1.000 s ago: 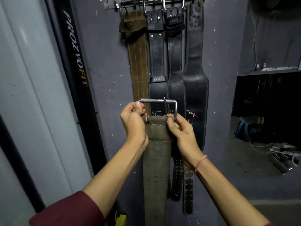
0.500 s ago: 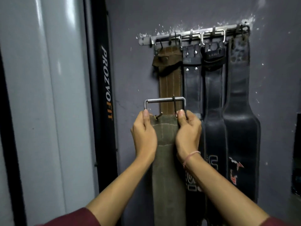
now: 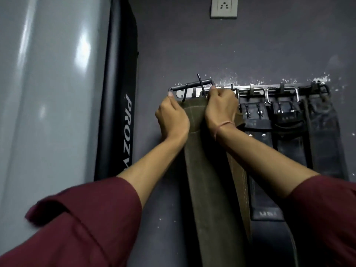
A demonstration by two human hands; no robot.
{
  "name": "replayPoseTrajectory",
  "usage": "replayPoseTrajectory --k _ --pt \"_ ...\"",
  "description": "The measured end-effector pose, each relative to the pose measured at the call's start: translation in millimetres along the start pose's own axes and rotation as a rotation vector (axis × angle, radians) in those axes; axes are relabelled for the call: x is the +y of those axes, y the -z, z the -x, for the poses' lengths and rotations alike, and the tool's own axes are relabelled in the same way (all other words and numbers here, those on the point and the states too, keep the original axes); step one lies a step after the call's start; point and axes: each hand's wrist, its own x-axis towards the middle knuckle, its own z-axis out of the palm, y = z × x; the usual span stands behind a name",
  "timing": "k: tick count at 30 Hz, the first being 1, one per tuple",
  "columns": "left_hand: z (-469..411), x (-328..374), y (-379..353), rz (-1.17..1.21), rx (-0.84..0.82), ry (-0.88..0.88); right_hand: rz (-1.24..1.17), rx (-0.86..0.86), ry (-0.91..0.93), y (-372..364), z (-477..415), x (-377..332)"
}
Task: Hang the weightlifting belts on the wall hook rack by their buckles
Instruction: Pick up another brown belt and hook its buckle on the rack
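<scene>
A person holds a green belt [image 3: 208, 180] up against a dark wall [image 3: 250, 45]. The left hand [image 3: 173, 117] is closed on the left side of the belt's top end. The right hand [image 3: 221, 106] is closed on the right side, with its fingers up at the metal buckle [image 3: 192, 87]. Both hands are touching the belt, one on each side.

The buckle is a big metal frame with two thin prongs. It sits right at the left end of the silver hook rack [image 3: 248, 89] on the wall. It may already be over a hook, but the hands hide that part, so it is hard to tell. The green belt hangs straight down from the hands toward 6 o'clock.

At 3 o'clock from the hands, other belts already hang from the rack. A brown belt [image 3: 238, 170] peeks out just behind the green one. Next to it hang three black belts [image 3: 287, 143], side by side, with their buckles up on the hooks.

At 12 o'clock, high on the wall, is a white wall socket [image 3: 223, 7]. At 9 o'clock from the hands stands a tall black post with white letters [image 3: 119, 93], and past it is a shiny grey panel [image 3: 48, 93]. Both arms wear dark red sleeves [image 3: 86, 224].
</scene>
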Motion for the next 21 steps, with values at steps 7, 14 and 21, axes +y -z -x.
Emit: replayPoseTrajectory --k 7,14,21 --pt "-52.8 -21.4 -35.0 -0.079 -0.12 0.109 0.018 -0.002 -0.034 -22.0 -39.7 8.8" --pt "-71.5 -23.7 -46.3 -0.096 -0.216 0.154 0.014 0.078 -0.088 -37.1 -63.7 19.5" --pt "-66.3 -34.5 -41.3 -0.161 -0.277 0.104 0.094 0.113 -0.099 -38.7 -57.8 33.3"
